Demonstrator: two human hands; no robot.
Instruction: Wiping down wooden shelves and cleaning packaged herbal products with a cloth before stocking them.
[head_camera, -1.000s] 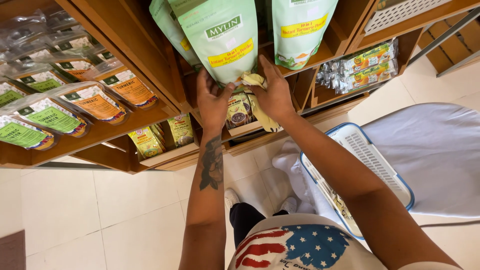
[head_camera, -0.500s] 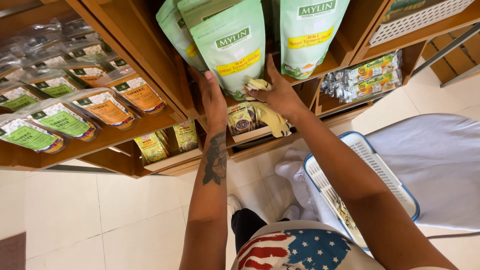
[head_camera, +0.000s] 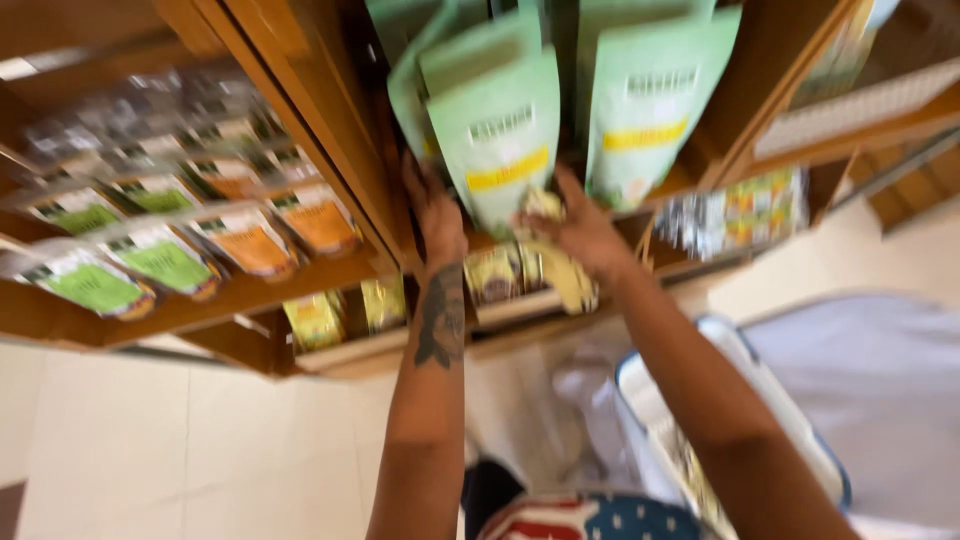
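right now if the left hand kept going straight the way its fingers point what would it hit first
Probably the light green pouch hanging just ahead: the left hand points up into the wooden shelf beside its left edge. The blur hides whether they already touch.

Motion blur smears the whole view. Tall green pouches (head_camera: 500, 130) are cut off by the top edge; the left hand's (head_camera: 437, 215) fingertips hide behind them.

Tall green pouches (head_camera: 500, 140) with yellow bands stand above small yellow packets (head_camera: 495, 272); flat green- and orange-labelled packs (head_camera: 165, 262) lie left.
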